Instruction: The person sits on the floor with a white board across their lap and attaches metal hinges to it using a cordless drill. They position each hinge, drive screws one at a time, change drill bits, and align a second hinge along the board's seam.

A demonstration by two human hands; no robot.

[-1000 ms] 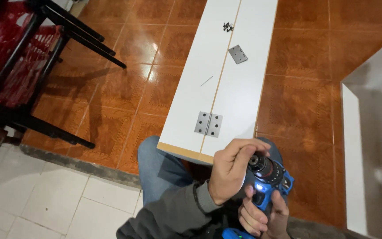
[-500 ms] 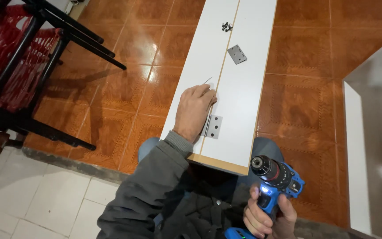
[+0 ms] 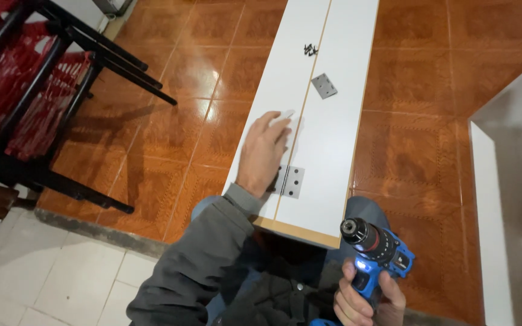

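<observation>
My left hand (image 3: 264, 154) lies flat on the two long white boards (image 3: 327, 130), fingers pointing away, reaching toward a small pale thing by its fingertips. Just below the hand, a silver hinge (image 3: 289, 181) spans the seam between the boards. A second silver hinge (image 3: 324, 86) lies loose farther up the boards, and several dark screws (image 3: 310, 50) sit beyond it. My right hand (image 3: 364, 299) grips the handle of a blue cordless drill (image 3: 377, 247) near the boards' near end, chuck pointing up and left.
The boards rest across my knees over an orange tiled floor (image 3: 424, 151). A black-framed chair with red fabric (image 3: 31, 96) stands at left. A white panel (image 3: 502, 199) stands at right. Pale tiles (image 3: 43, 284) start at lower left.
My left hand left the drill, reached out onto the boards and slid farther up past the hinge. The drill has dropped lower right, held by my right hand alone.
</observation>
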